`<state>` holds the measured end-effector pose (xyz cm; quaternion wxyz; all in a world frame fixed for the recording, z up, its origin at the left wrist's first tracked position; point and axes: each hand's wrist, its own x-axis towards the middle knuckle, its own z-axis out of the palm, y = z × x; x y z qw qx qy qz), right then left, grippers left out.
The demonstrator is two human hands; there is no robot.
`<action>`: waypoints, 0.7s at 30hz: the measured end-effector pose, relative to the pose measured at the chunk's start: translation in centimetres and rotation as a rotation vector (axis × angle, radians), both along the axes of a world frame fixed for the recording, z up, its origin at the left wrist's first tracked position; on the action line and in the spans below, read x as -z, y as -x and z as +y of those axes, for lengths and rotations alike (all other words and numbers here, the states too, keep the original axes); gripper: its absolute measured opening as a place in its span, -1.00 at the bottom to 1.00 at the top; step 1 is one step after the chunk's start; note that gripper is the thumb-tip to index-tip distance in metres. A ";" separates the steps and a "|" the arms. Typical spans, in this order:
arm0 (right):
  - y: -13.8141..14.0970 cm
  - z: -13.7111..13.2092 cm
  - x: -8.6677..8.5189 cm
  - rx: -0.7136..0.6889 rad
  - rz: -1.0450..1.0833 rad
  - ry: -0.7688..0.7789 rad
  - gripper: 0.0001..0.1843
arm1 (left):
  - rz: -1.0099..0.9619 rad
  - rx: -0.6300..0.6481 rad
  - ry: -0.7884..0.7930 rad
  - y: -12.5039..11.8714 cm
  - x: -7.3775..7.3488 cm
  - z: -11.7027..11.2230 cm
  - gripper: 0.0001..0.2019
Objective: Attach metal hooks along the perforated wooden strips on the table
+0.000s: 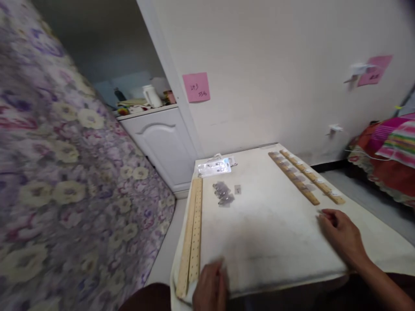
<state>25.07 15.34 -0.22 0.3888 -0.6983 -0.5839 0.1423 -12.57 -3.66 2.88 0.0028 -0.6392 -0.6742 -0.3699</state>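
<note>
My right hand (343, 235) is over the right side of the table, thumb and forefinger pinched together. Whatever its fingertips hold, if anything, is too small to make out. Just beyond them end two wooden strips, an inner strip (293, 177) and an outer strip (313, 177), both with small clear pieces along them. At the front left edge, my left hand (210, 287) is blurred by motion beside a pale wooden strip with rows of holes (196, 229). A pile of small clear packets (223, 193) lies ahead of it, with a single small packet (237, 189) to the right.
A plain wooden strip (187, 242) lies along the table's left edge. Clear plastic packaging (214, 167) is at the back left of the cloth-covered table (259, 233). A floral curtain (81, 172) hangs at left, a wall (240, 86) stands behind, and a bed (382, 164) is at right.
</note>
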 end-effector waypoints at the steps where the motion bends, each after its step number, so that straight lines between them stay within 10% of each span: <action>1: 0.0 -0.3 -0.1 -0.019 -0.014 0.013 -0.59 | 0.074 -0.041 0.008 1.2 -0.6 -0.2 -0.75; 6: -0.1 -0.9 -0.2 -0.040 -0.067 0.054 -0.59 | 0.283 -0.324 0.233 5.0 -2.4 -2.6 -0.78; 21: -0.1 -1.1 -0.9 -0.081 -0.058 0.104 -0.59 | 0.461 -0.336 0.370 4.8 -2.7 -3.2 -0.89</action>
